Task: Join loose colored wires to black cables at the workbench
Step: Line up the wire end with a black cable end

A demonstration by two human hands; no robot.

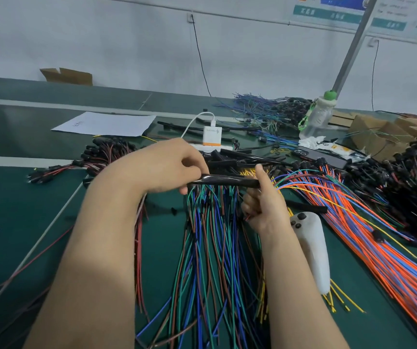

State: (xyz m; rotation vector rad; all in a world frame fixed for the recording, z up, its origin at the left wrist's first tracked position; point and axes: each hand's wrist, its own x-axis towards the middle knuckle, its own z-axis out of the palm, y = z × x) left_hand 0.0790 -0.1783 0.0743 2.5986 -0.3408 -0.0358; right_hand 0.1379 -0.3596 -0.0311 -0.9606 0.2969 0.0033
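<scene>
A glossy black cable sleeve (223, 180) lies level in the air between both hands, above a fan of blue, green and brown wires (210, 248) on the green bench. My left hand (162, 167) pinches the sleeve's left end with curled fingers. My right hand (262, 202) grips its right end, thumb up, and colored wires (303, 178) run from that end off to the right. A heap of short black cables (237, 158) sits just behind the hands.
A white handheld controller (312, 248) lies right of my right wrist. Orange, blue and yellow wires (378, 243) spread at right beside black connectors (403, 177). A white charger (211, 137), paper sheet (106, 123), water bottle (317, 115), phone (320, 157) and cardboard boxes (378, 134) stand behind.
</scene>
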